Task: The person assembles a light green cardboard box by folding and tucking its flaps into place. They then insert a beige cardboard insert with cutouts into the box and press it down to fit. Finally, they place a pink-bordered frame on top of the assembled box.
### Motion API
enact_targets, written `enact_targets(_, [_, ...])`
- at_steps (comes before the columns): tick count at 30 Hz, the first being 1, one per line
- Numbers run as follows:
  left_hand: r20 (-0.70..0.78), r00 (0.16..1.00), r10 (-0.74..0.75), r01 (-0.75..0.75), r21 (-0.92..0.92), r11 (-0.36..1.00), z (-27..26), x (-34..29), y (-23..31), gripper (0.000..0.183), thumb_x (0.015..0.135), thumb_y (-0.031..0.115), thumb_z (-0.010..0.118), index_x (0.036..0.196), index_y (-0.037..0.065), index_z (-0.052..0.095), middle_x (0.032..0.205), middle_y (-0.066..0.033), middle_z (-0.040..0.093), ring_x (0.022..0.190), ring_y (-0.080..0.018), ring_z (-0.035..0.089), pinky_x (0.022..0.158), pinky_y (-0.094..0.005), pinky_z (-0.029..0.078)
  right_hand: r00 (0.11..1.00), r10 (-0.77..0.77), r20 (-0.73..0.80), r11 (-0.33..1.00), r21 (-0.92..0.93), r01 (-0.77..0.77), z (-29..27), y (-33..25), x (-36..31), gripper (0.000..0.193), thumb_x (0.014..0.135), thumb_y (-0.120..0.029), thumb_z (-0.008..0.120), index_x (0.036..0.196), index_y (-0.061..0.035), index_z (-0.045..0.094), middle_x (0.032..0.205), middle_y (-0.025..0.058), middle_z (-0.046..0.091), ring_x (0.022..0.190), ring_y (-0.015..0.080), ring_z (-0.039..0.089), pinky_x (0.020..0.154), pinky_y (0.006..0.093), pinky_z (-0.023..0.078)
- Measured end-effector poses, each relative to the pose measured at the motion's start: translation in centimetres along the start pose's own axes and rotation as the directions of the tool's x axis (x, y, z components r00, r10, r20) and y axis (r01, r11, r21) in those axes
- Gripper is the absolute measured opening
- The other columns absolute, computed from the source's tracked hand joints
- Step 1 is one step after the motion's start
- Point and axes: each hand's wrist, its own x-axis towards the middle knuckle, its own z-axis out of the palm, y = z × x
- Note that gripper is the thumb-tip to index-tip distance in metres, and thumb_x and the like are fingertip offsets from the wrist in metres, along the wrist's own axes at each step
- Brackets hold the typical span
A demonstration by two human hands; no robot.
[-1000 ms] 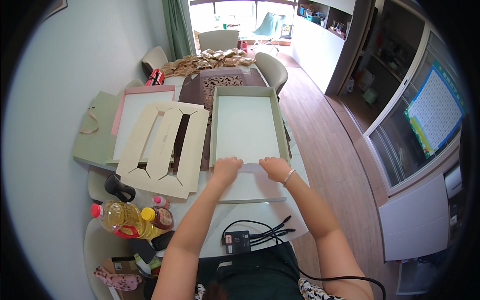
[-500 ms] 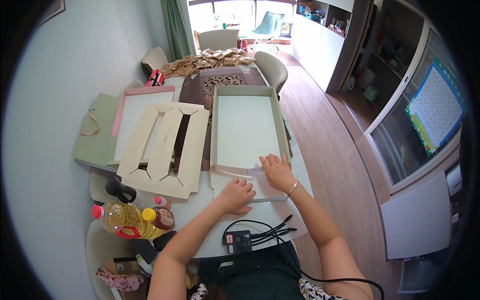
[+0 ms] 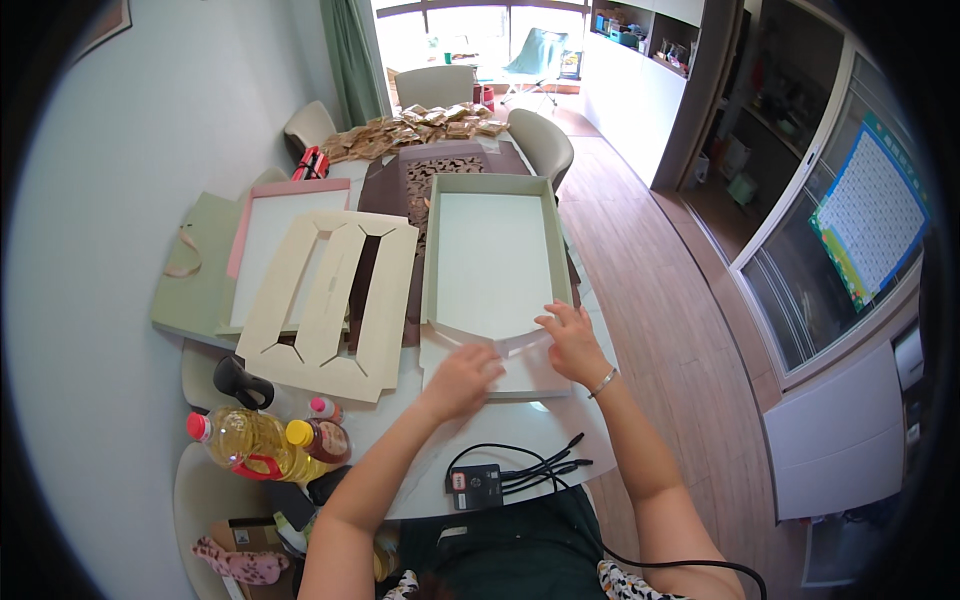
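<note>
A shallow light-green cardboard box (image 3: 551,235) with a white inside lies lengthwise in front of me. Its near wall is folded out as a white flap (image 3: 530,376) toward me, and a strip along the fold bows inward. My right hand (image 3: 577,345) is at the box's near right corner, fingers apart and touching the edge there. My left hand (image 3: 462,382) is over the left part of the flap, its fingers smeared by motion; whether it grips the flap cannot be made out.
A cream die-cut cardboard insert (image 3: 335,280) overlaps a pink-edged box (image 3: 240,235) at left. Nearer stand an oil bottle (image 3: 250,440) and a yellow-capped bottle (image 3: 325,440). A black cable hub (image 3: 477,487) lies by my waist. Small packets (image 3: 440,122) heap at the far end.
My left hand has moved forward and slightly left onto the flap. My right hand has shifted a little right along the corner. The strip at the fold now bends more sharply.
</note>
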Motion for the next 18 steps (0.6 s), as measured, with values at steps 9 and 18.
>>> enact_targets(9, [0.059,0.898,-0.435,0.406,0.267,0.874,-6.7,0.4,-7.9,0.047,0.074,-0.003,0.060,0.115,0.020,0.066,0.139,-0.0140,0.046,0.123,-0.0288,0.049,0.097,-0.0421,0.044,0.993,0.112,0.046,0.991,-0.075,-0.109,-0.7,5.0,-1.3,0.045,0.077,0.004,0.059,0.118,-0.0143,0.061,0.134,0.0205,0.049,0.113,0.0336,0.057,0.093,0.0427,0.045])
enact_targets(18, [0.276,0.834,-0.478,0.523,-0.116,0.845,-5.1,0.4,-11.4,0.043,0.063,-0.005,0.076,0.103,0.010,0.072,0.120,-0.0168,0.058,0.090,-0.0300,0.067,0.082,-0.0338,0.055,0.970,0.118,0.214,0.980,0.131,-0.148,-1.3,6.2,-0.6,0.037,0.074,0.001,0.068,0.109,-0.0100,0.059,0.109,0.0133,0.059,0.097,0.0344,0.062,0.081,0.0417,0.052])
